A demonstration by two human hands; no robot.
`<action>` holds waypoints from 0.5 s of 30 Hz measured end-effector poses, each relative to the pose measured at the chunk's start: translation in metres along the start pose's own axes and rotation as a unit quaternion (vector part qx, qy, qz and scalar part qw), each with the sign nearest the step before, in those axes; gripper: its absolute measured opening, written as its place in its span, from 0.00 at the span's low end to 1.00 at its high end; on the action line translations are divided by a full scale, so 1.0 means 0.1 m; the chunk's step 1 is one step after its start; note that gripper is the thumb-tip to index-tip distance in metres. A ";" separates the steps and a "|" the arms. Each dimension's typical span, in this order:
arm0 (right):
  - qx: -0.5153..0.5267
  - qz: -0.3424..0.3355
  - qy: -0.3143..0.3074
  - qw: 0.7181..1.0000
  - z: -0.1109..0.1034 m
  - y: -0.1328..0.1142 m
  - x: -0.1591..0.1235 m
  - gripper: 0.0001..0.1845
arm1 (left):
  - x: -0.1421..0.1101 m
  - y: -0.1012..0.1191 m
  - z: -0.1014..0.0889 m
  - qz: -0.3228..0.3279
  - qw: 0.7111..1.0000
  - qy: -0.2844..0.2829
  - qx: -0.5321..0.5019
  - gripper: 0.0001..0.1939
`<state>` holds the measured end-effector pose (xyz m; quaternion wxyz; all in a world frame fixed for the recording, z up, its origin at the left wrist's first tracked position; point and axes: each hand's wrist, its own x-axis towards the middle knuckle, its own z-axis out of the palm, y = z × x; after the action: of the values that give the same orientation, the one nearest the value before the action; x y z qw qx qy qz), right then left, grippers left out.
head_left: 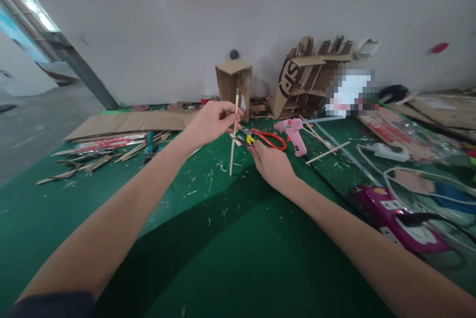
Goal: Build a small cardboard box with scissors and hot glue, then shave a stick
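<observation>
My left hand (217, 122) pinches a thin wooden stick (232, 157) between thumb and fingers. The stick stands nearly upright, its lower end close to the green tabletop (223, 258). My right hand (274, 163) is closed around small pliers with yellow on the handles (250, 138). Their jaws point left, right beside the stick below my left fingers; whether they touch it I cannot tell. Just behind the pliers lie red-handled scissors (275, 139). Farther right, a pink glue gun (295, 134) rests on the table.
An upright cardboard box (225, 85) and a cardboard shelf model (288, 82) stand against the wall. Flat cardboard (122, 124), sticks and tools lie at left. A purple power strip (401, 219) with cables sits at right. Wood shavings litter the table.
</observation>
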<state>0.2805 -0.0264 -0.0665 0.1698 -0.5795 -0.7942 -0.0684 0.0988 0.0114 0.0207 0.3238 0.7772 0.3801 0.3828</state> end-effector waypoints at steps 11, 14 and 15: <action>-0.052 -0.041 -0.037 0.997 -0.01 -0.01 -0.04 0.24 | -0.02 0.05 0.00 -0.028 0.999 0.009 -0.023 0.07; -0.060 -0.047 -0.045 0.996 -0.02 -0.01 -0.05 0.24 | -0.01 0.03 0.00 -0.030 0.999 0.007 -0.031 0.06; -0.062 -0.048 -0.046 0.996 -0.02 -0.01 -0.06 0.24 | -0.01 0.03 0.00 -0.029 0.999 0.004 -0.031 0.06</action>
<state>0.2813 -0.0325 -0.0668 0.0930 -0.5525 -0.8224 -0.0989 0.0996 0.0087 0.0227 0.3570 0.7539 0.3916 0.3885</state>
